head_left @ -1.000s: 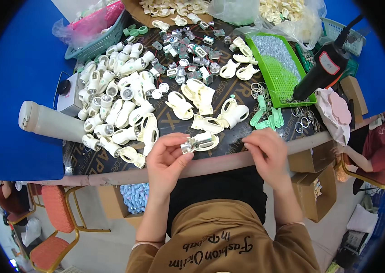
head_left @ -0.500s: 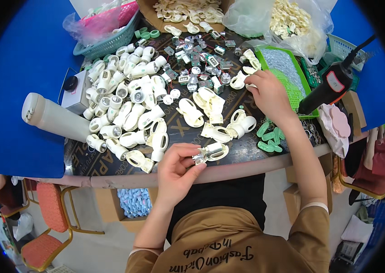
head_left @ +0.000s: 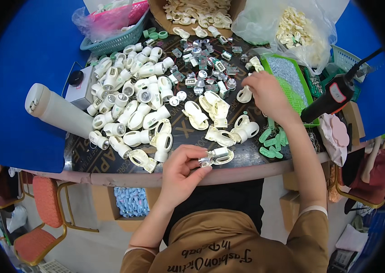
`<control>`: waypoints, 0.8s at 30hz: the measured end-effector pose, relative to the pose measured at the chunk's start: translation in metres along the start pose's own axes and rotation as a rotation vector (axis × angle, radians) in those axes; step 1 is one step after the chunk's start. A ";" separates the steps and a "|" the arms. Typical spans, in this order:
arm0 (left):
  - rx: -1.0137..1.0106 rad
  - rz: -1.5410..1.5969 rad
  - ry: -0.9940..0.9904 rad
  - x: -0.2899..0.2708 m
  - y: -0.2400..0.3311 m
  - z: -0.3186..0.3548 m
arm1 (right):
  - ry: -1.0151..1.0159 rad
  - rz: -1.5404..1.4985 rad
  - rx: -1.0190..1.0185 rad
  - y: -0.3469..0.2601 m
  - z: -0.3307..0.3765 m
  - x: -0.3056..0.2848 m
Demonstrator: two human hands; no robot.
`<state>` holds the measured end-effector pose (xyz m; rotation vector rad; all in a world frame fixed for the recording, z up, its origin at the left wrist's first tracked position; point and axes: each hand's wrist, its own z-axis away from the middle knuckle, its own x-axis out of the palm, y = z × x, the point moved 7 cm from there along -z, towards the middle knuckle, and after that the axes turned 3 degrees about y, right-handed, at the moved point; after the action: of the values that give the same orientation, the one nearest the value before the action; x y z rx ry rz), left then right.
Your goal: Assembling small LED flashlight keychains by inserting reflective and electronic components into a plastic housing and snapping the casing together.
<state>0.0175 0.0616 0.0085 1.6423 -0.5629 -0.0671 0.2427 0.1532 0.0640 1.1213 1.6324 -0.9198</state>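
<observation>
Near the table's front edge, my left hand (head_left: 184, 175) pinches a small torch assembly (head_left: 220, 157), a cream half-shell with a clear lens and a metallic insert. Farther off to the right, my right hand (head_left: 270, 95) has its fingertips closed on a cream shell half (head_left: 244, 94), partly hidden under them. Another cream piece (head_left: 256, 63) lies just beyond that hand. Between my hands are loose cream shells (head_left: 220, 135), with a rounded torch body (head_left: 245, 130) among them. Small green strips (head_left: 272, 143) lie beside my right forearm.
White torches (head_left: 133, 111) are heaped on the left, beside a white bottle (head_left: 58, 111). Circuit modules with lenses (head_left: 204, 68) cover the back middle. At right stand a green tray (head_left: 311, 98) of tiny silvery parts and a black corded tool (head_left: 329, 99). A carton (head_left: 156, 13) of shells stands behind.
My right hand has closed on the cream shell half and drawn it slightly nearer. The left hand still holds the torch assembly, now tilted a little differently. The whole view has shifted slightly.
</observation>
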 end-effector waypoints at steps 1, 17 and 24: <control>0.000 0.005 -0.005 0.000 0.001 0.000 | 0.052 -0.012 0.007 0.002 -0.009 -0.002; -0.002 0.043 0.004 -0.003 -0.001 0.001 | 0.297 -0.440 0.236 -0.012 0.051 -0.079; -0.015 0.052 0.002 -0.001 -0.003 -0.002 | 0.254 -0.423 0.288 -0.012 0.075 -0.064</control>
<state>0.0187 0.0638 0.0062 1.6120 -0.6014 -0.0316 0.2617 0.0639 0.1041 1.1395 2.0405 -1.3625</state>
